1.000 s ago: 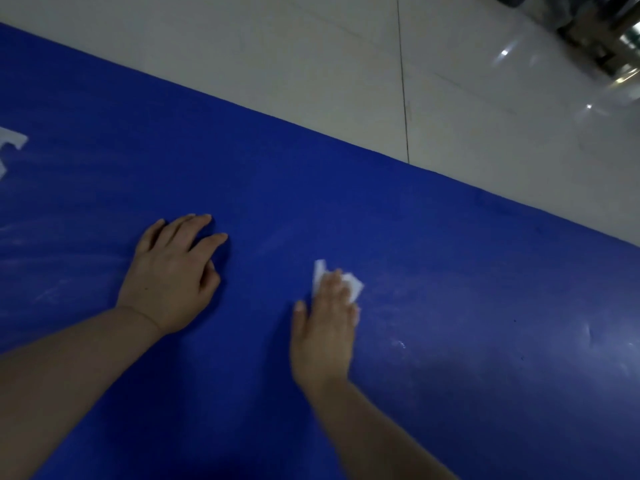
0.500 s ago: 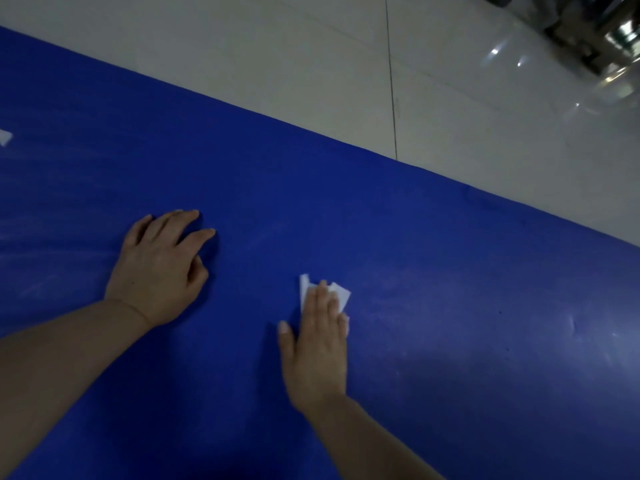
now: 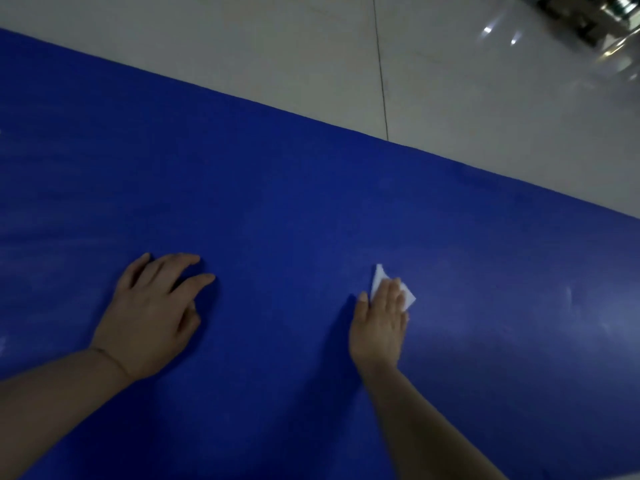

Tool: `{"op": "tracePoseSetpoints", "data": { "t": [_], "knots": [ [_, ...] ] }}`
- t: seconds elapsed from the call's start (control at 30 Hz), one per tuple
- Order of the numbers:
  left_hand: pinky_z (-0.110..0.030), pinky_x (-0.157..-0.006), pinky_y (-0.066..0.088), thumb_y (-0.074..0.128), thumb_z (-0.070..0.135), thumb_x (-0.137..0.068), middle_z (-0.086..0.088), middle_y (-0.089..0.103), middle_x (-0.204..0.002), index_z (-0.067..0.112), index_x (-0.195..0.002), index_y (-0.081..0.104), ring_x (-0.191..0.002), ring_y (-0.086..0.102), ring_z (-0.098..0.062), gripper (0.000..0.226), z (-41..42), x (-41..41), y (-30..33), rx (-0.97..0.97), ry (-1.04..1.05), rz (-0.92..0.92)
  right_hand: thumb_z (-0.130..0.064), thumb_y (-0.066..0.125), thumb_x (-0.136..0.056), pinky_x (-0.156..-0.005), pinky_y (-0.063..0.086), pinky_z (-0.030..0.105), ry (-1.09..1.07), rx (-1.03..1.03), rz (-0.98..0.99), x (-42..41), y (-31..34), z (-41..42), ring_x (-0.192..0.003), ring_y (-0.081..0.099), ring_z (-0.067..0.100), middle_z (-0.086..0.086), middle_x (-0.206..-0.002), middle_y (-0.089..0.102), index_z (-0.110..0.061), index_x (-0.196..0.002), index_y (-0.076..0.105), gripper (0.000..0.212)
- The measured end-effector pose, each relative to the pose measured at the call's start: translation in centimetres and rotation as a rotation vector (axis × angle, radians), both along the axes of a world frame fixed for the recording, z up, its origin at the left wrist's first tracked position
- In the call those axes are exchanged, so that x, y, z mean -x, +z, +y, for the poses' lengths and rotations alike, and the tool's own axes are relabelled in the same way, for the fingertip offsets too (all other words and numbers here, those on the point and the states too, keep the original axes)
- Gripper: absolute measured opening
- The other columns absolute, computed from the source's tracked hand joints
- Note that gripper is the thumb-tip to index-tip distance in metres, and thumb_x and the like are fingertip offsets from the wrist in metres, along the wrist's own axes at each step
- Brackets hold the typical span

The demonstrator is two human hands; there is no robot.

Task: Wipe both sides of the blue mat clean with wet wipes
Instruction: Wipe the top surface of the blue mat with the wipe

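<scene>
- Since earlier, right hand (image 3: 379,322) has slid rightward, straight fingers pressing crumpled white wipe (image 3: 408,299) flat.
- Left hand (image 3: 149,315) rests loosely spread, grasping nothing.
- Smooth blue mat (image 3: 311,202) lies on glossy tile floor (image 3: 242,46).

Dim, soft focus; glare spots on floor tiles (image 3: 498,32) top right.

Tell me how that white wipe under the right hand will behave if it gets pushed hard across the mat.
The wet wipe is probably floppy: its corners stick out creased beside the right hand. Thin and light, it would likely bunch on the blue mat.
</scene>
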State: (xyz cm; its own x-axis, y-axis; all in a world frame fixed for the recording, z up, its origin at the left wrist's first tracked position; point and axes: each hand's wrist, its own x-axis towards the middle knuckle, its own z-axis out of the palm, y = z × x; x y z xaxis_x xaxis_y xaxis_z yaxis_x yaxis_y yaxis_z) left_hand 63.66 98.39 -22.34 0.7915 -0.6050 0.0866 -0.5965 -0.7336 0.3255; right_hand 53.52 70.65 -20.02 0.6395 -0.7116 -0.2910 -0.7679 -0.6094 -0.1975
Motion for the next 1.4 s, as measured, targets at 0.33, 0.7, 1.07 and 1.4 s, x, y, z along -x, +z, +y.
{"op": "tracePoseSetpoints", "data": {
  "t": [0.33,0.7,1.07,1.4],
  "knots": [
    [-0.053,-0.107,0.027,0.035,0.024,-0.083,-0.015,0.054,-0.124,0.007,-0.111,0.068,-0.111,0.049,-0.031,0.046,0.1,0.1,-0.1,0.057,-0.005,-0.047,-0.059,-0.003,-0.093,-0.118,0.002,0.033,0.47,0.039,-0.136,0.0,-1.0,4.8,-0.147,0.009,0.016,0.0,-0.16,0.007,-0.012,-0.152,0.01,0.077],
    [-0.054,-0.106,0.028,0.035,0.024,-0.083,-0.017,0.056,-0.124,0.006,-0.111,0.067,-0.111,0.05,-0.033,0.046,0.2,0.1,-0.1,0.06,0.002,-0.064,-0.058,-0.01,-0.093,-0.117,-0.008,0.034,0.465,0.038,-0.111,2.6,-1.3,8.2,-0.145,-0.01,0.012,-0.007,-0.158,-0.01,-0.017,-0.151,-0.003,0.071],
    [-0.034,-0.115,0.005,0.033,0.025,-0.082,-0.018,0.055,-0.124,0.005,-0.111,0.067,-0.111,0.048,-0.032,0.049,0.0,0.2,0.2,0.003,0.018,-0.021,-0.044,0.015,-0.099,-0.117,0.005,0.039,0.136,0.122,-0.113,3.9,-1.3,5.1,-0.146,0.011,0.023,0.005,-0.159,0.011,-0.01,-0.15,0.007,0.062],
    [-0.031,-0.115,0.001,0.032,0.026,-0.083,-0.017,0.054,-0.124,0.005,-0.113,0.066,-0.112,0.05,-0.034,0.05,0.1,0.1,0.2,-0.028,0.012,-0.026,-0.04,0.021,-0.102,-0.119,-0.006,0.034,-0.028,0.043,-0.017,5.7,-0.3,0.5,-0.146,-0.008,0.014,-0.002,-0.16,-0.009,-0.016,-0.15,-0.007,0.06]
  ]
}}
